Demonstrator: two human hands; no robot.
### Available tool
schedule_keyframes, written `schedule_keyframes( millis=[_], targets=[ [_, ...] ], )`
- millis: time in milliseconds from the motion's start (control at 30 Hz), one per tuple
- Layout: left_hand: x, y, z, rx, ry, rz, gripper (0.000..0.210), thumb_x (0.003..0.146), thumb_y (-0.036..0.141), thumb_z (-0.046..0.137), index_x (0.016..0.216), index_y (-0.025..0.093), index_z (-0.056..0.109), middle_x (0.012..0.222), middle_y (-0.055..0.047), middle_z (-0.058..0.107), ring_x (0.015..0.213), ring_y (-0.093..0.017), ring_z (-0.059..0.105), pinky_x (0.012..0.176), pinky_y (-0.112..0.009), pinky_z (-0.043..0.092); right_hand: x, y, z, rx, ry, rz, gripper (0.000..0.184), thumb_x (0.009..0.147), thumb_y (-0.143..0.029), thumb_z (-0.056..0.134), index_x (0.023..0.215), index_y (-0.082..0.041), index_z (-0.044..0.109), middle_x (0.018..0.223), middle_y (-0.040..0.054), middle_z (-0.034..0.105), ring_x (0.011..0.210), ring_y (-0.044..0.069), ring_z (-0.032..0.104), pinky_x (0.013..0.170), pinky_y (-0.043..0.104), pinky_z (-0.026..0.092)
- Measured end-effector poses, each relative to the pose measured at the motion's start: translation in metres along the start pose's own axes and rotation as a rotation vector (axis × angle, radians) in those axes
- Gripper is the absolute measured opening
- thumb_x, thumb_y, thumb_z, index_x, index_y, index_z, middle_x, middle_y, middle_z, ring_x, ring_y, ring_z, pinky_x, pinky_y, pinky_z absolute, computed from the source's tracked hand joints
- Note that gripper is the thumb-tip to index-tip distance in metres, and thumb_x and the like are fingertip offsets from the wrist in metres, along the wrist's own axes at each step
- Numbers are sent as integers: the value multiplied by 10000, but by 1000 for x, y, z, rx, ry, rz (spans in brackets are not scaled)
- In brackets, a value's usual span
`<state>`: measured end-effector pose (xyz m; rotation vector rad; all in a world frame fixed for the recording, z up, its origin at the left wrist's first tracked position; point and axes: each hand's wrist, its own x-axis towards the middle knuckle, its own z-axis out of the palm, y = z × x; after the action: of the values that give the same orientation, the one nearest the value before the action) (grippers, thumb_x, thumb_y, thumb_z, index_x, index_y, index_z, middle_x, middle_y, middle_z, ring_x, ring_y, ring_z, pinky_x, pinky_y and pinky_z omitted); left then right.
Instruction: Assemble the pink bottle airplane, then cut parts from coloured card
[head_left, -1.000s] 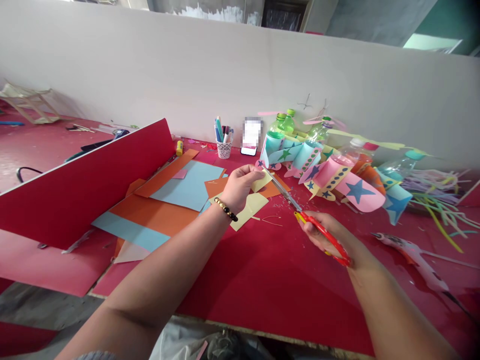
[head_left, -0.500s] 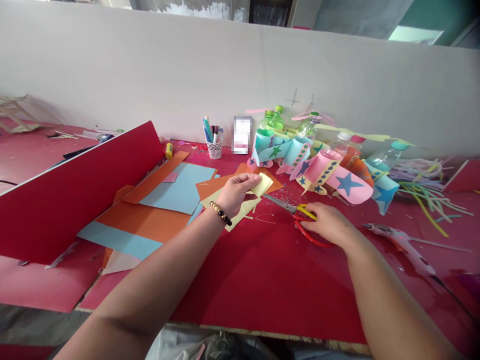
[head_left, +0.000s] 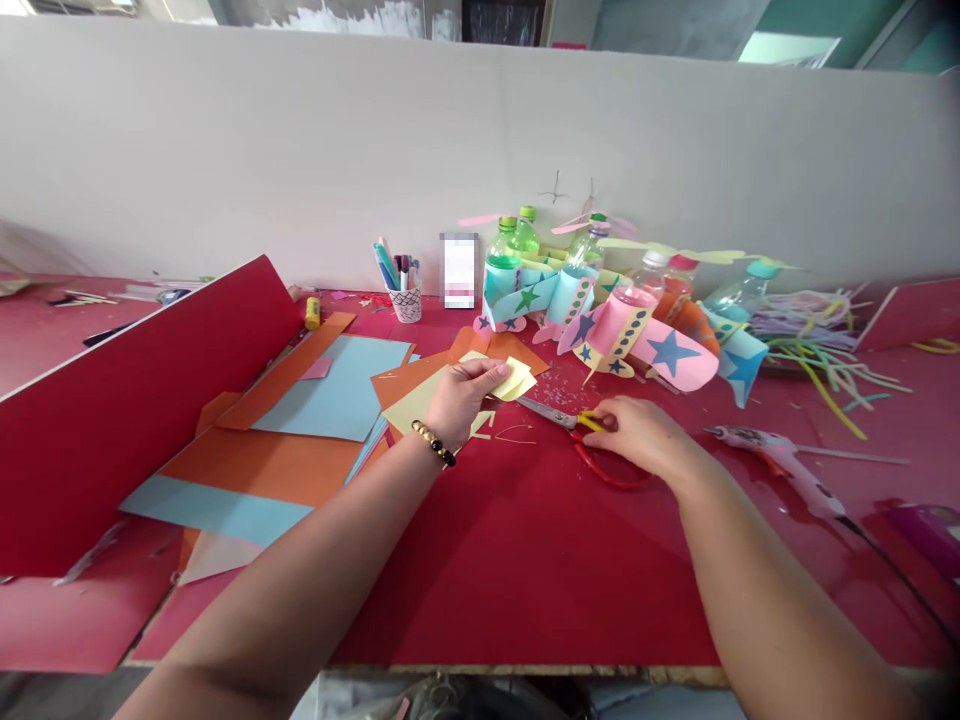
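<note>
My left hand [head_left: 461,405], with a beaded bracelet at the wrist, pinches small pale yellow paper pieces [head_left: 516,380] between thumb and fingers. My right hand [head_left: 637,432] is closed at the yellow part of the handles of a pair of scissors [head_left: 556,414]; the red loop hangs below its fingers. The metal blades point left, and their tips lie close to the lower edge of the held paper. Under my left hand is a larger pale yellow sheet [head_left: 414,402], partly hidden. Thin yellow offcuts [head_left: 484,428] rest on the red table beside it.
Blue card [head_left: 330,390] and orange card [head_left: 270,455] lie left, beside a slanted red board [head_left: 150,420]. A pen cup [head_left: 406,303] and phone [head_left: 459,270] stand behind. Decorated bottle planes [head_left: 622,320] fill the back right; a corded glue gun [head_left: 787,470] lies right.
The whole view has shifted, so things appear further left. My left hand has come slightly down and tilted the yellow pieces. The right hand keeps its hold on the scissors.
</note>
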<state>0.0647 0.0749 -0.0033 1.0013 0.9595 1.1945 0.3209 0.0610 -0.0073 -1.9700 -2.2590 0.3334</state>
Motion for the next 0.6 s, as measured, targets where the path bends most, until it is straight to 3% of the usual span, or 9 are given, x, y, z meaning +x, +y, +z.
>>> schedule_keyframes(
  millis=[67, 133, 267, 367, 500, 600],
  targets=[
    [-1, -2, 3, 6, -11, 16, 383, 632, 466, 791, 787, 138, 668, 818, -26, 619, 662, -96, 574, 542, -209, 489, -4, -9, -3, 163, 110, 11, 336, 710, -513, 703, 853, -210, 683, 867, 76, 698, 801, 255, 643, 663, 324, 439],
    [-2, -6, 7, 7, -30, 28, 376, 636, 460, 788, 779, 142, 647, 776, -14, 617, 643, -97, 575, 543, -214, 493, -7, -22, -3, 475, 147, -10, 369, 743, -550, 669, 889, -211, 669, 838, 64, 697, 782, 229, 646, 682, 320, 469],
    [-6, -15, 18, 12, -124, 43, 352, 661, 434, 773, 772, 144, 606, 695, 6, 607, 601, -90, 569, 537, -207, 474, -12, -44, 5, 1074, 6, -43, 327, 781, -508, 654, 905, -207, 636, 744, 30, 690, 681, 174, 647, 627, 284, 501],
    [-10, -19, 24, 33, -209, 47, 320, 698, 413, 751, 788, 138, 615, 702, -1, 624, 615, -92, 580, 570, -215, 478, -11, -50, 13, 1210, -11, -17, 252, 758, -417, 694, 837, -186, 630, 679, 17, 683, 593, 142, 631, 564, 252, 491],
    [-9, -20, 22, 49, -234, 33, 285, 696, 383, 758, 794, 133, 662, 740, -18, 656, 658, -100, 593, 622, -228, 495, -7, -48, 17, 1255, 46, 45, 189, 731, -346, 705, 753, -175, 626, 605, 7, 670, 529, 117, 604, 519, 222, 476],
    [-6, -19, 15, 33, -262, 2, 251, 667, 343, 781, 783, 140, 689, 949, -55, 694, 752, -113, 617, 686, -243, 519, -5, -45, 15, 1282, 159, 124, 192, 718, -344, 716, 737, -181, 617, 595, 3, 666, 536, 112, 599, 503, 203, 469]
  ],
)
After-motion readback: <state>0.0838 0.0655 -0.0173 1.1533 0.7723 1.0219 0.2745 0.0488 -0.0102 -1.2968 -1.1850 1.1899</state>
